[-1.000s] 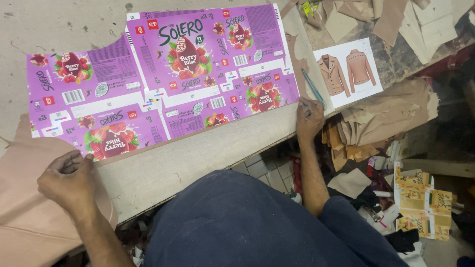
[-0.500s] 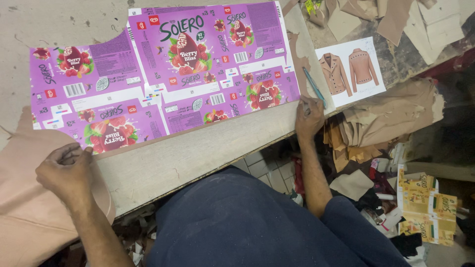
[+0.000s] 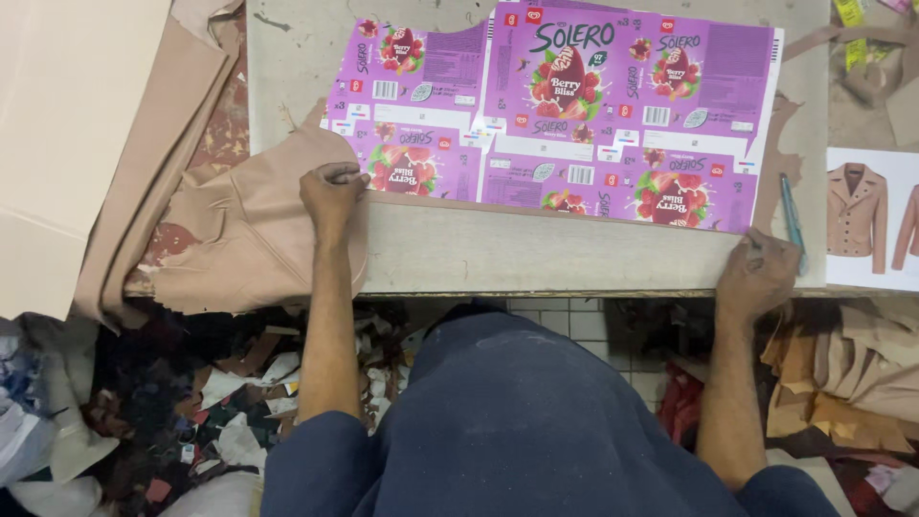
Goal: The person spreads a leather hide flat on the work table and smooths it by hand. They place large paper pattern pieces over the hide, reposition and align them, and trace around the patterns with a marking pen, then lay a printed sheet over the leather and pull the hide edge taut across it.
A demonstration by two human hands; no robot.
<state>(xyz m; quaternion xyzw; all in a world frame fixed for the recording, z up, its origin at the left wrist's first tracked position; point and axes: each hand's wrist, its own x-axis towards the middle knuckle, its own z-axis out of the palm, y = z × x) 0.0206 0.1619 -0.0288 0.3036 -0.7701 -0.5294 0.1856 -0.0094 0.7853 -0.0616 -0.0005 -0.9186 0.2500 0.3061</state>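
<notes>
A flat purple printed carton sheet [image 3: 574, 115] with red fruit pictures lies on the worn grey table [image 3: 536, 254]. My left hand [image 3: 330, 187] pinches the sheet's lower left corner, resting partly on a tan leather piece [image 3: 249, 239]. At the lower right corner my right hand [image 3: 756, 268] presses on the table edge, its fingers closed at the sheet's corner. A blue pen [image 3: 793, 220] lies just above and to the right of that hand.
A white sheet with drawings of tan jackets [image 3: 871, 220] lies at the right. Pale cardboard [image 3: 67, 144] covers the left side. Scraps of leather and paper [image 3: 239, 383] litter the floor below; folded tan pieces [image 3: 842, 383] are piled at lower right.
The view has swung so the table edge now runs level. The purple sheet sits squarer to the edge, with both hands still at its lower corners.
</notes>
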